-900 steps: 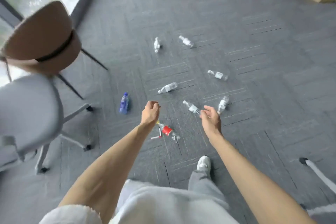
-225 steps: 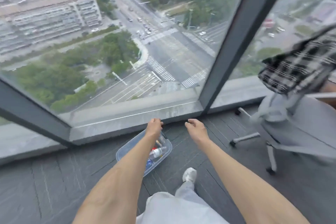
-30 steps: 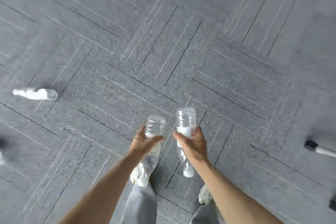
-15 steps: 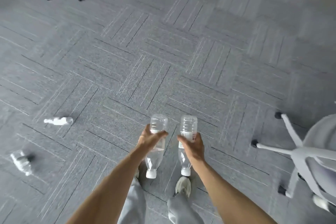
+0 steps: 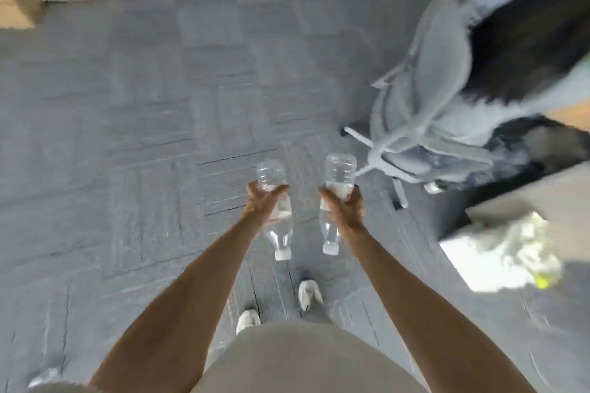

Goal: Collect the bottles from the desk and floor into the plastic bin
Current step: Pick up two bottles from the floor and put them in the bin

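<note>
My left hand (image 5: 260,206) grips a clear plastic bottle (image 5: 271,175) around its middle, base pointing forward and white cap toward me. My right hand (image 5: 346,209) holds a second clear bottle (image 5: 339,169) the same way, cap down toward my feet. Both bottles are held side by side above the grey carpet, a short gap between them. Another bottle (image 5: 43,376) lies blurred on the floor at the lower left edge. The plastic bin is not in view.
A grey office chair (image 5: 424,118) with a dark garment over it stands at the right, its wheeled base close to my right hand. A desk corner (image 5: 526,198) with white crumpled material sits at right. A cardboard box (image 5: 16,6) is far left. My shoes show below.
The view has swung round while I walk, blurring the frame. The office chair is now much closer on the right, and the two bottles lying on the left floor have left view. Both hands keep their bottles.
</note>
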Tool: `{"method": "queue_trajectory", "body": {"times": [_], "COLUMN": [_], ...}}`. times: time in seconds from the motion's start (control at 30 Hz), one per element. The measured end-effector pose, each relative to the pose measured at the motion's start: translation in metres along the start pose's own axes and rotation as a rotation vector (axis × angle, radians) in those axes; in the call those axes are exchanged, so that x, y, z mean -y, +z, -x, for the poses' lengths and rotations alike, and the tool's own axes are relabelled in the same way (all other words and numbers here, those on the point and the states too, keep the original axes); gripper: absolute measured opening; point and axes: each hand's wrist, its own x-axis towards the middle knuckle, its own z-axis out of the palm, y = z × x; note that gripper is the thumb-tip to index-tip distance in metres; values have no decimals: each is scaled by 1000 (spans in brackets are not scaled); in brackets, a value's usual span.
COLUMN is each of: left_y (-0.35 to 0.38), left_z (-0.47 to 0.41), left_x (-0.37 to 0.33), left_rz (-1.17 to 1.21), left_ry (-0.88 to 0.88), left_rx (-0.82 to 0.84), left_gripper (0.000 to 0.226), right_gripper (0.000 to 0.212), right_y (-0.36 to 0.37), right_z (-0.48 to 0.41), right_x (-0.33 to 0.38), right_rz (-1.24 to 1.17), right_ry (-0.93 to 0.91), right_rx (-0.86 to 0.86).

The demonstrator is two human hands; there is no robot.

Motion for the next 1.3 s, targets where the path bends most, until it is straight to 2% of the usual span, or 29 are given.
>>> {"method": "queue_trajectory", "body": {"times": [0.07, 0.13, 0.23, 0.33, 0.37, 0.43, 0.53, 0.67, 0.7, 0.8, 0.83, 0.97, 1.3], "left_y": [30, 66, 129, 196, 217, 257, 319, 398, 417, 480, 500, 563, 705], "left_z": [-1, 21, 77, 135, 155, 192, 242, 318, 333, 373, 386, 448, 571], "left_x": [4, 3, -3, 7, 15, 36, 76, 134, 149, 196, 211, 266, 407], "left_rz": [-62, -149, -287, -450, -500, -590, -690, -780, -804, -927, -961, -1058, -1284], "left_ry": [31, 29, 58, 125, 149, 183, 228, 245, 258, 301, 318, 322, 284], "left_rx": [96, 247, 439, 655, 708, 801, 906, 1007, 1024, 1088, 1104, 1191, 1406], "left_gripper": [95, 85, 85, 33, 26, 27, 33, 21, 24, 66, 68, 55, 54], "right_gripper": [46, 55, 49, 36, 31, 31, 44, 48, 47, 49, 50, 48, 41], "right_y": [-34, -72, -138, -208, -230, -273, -334, -413, -431, -485, -501, -555, -701], "right_z": [16, 33, 66, 110, 125, 153, 194, 242, 252, 282, 291, 345, 429], "right_x": [-1, -8, -36, -62, -75, -101, -143, -208, -226, -276, -291, -329, -410], "right_rz": [-53, -117, -244, -350, -381, -431, -486, -572, -587, -646, -657, -697, -730], "right_ry": [4, 26, 38, 91, 105, 132, 174, 224, 229, 240, 249, 310, 486], "right_rx": [-143, -268, -450, -632, -679, -773, -885, -1012, -1041, -1114, -1152, -1282, -1566]}}
